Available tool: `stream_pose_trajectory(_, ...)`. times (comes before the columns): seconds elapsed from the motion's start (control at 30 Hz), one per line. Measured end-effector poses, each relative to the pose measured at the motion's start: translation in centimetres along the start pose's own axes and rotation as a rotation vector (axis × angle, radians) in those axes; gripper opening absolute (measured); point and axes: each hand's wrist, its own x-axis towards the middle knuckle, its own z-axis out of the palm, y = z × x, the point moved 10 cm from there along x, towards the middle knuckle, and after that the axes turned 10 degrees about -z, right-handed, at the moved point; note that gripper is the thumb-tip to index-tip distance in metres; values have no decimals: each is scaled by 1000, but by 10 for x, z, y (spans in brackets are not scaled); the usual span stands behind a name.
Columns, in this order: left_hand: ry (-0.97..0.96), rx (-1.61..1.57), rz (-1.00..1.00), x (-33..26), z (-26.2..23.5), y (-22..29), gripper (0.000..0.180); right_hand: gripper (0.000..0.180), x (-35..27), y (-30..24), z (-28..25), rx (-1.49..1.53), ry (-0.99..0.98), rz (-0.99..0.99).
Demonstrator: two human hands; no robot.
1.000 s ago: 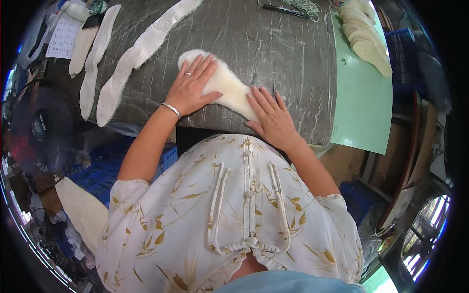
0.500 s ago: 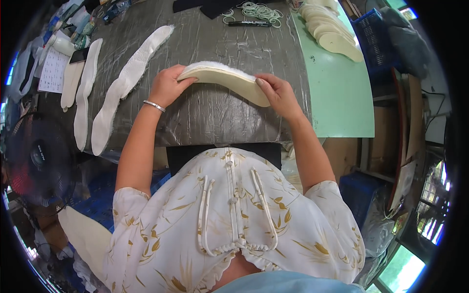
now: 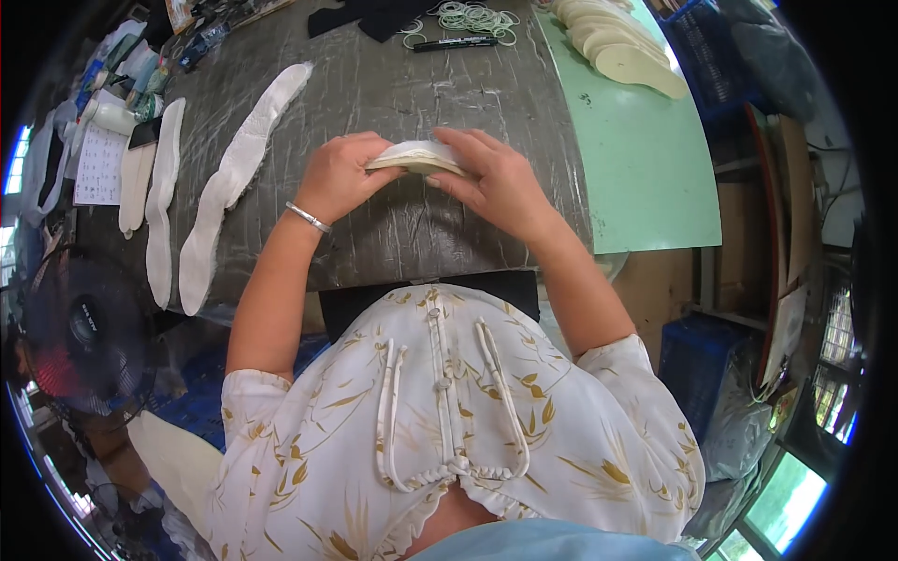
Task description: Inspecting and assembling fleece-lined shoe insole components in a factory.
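Both of my hands hold a small stack of cream insole-shaped pieces [image 3: 418, 155] edge-on, just above the grey wrinkled plastic sheet covering the table [image 3: 402, 234]. My left hand [image 3: 339, 176], with a silver bracelet on its wrist, grips the stack's left end. My right hand [image 3: 491, 179] grips the right end, fingers curled over the top.
Long white insole-shaped strips [image 3: 234, 178] lie in a row at the left. A pile of cream insoles [image 3: 617, 42] sits on a green board [image 3: 645, 159] at the right. A black marker [image 3: 456, 43], rubber bands [image 3: 468, 16] and black fabric lie at the far edge. A fan [image 3: 84, 346] stands at the lower left.
The cream piece was pressed flat on the table, then lifted. Now my hands have drawn closer together and hold it edge-on as a compact stack.
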Motion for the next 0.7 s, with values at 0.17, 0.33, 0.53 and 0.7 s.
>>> stream_pose_trajectory(0.17, 1, -96, -22, -3, -11, 8, 26, 20, 5, -1, 6, 296, -11, 96)
stream_pose_trajectory(0.33, -33, -291, -109, -6, -15, -6, 33, 17, 0, -5, -6, 257, -30, 79)
stream_pose_trajectory(0.53, -106, -888, -318, -21, -11, -43, 31, 21, -23, 19, -16, 454, -1, 346)
stream_pose_trajectory(0.7, 26, -847, -269, -29, -15, -40, 25, 23, -39, 27, -18, 526, 43, 416)
